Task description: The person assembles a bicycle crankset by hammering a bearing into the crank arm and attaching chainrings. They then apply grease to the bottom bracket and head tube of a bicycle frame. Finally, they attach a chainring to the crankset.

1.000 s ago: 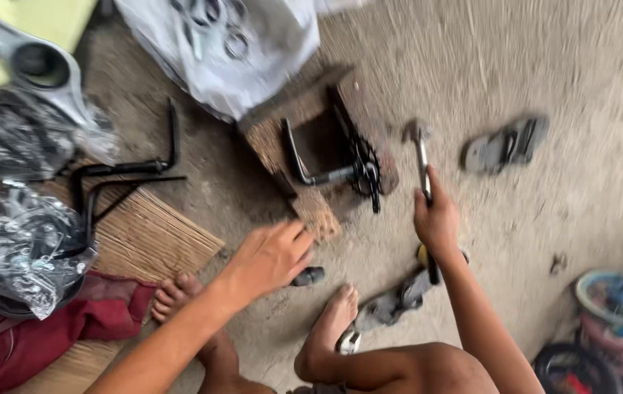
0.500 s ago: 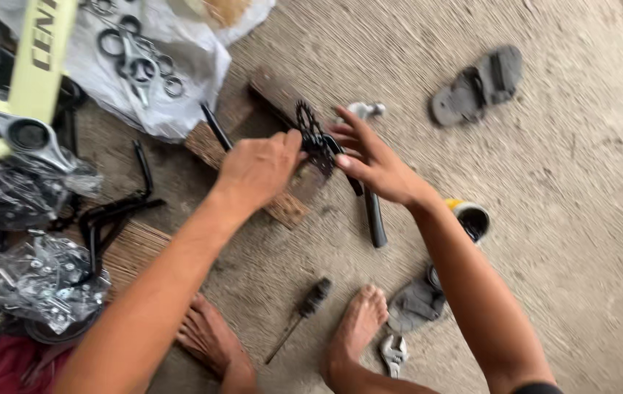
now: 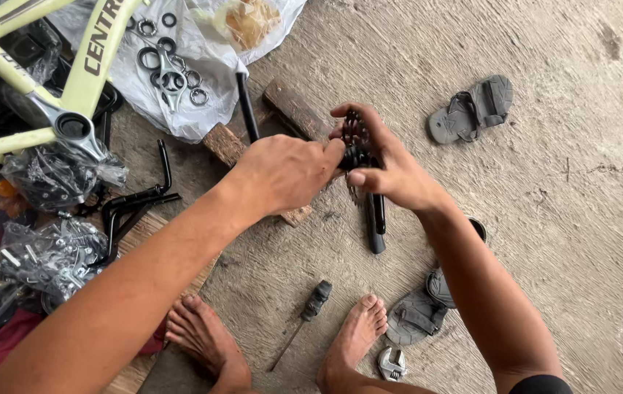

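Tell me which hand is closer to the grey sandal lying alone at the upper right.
Right. The right hand grips the black crank just left of the grey sandal, still apart from it; the left hand sits further left, beyond the crank.

floor: rough grey concrete floor (image 3: pixel 545 241), scuffed | light: soft daylight | wooden boards (image 3: pixel 144 233) at left

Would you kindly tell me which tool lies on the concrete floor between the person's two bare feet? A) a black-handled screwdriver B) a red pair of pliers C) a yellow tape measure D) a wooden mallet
A: a black-handled screwdriver lies slanted on the concrete floor between the left foot and the right foot.
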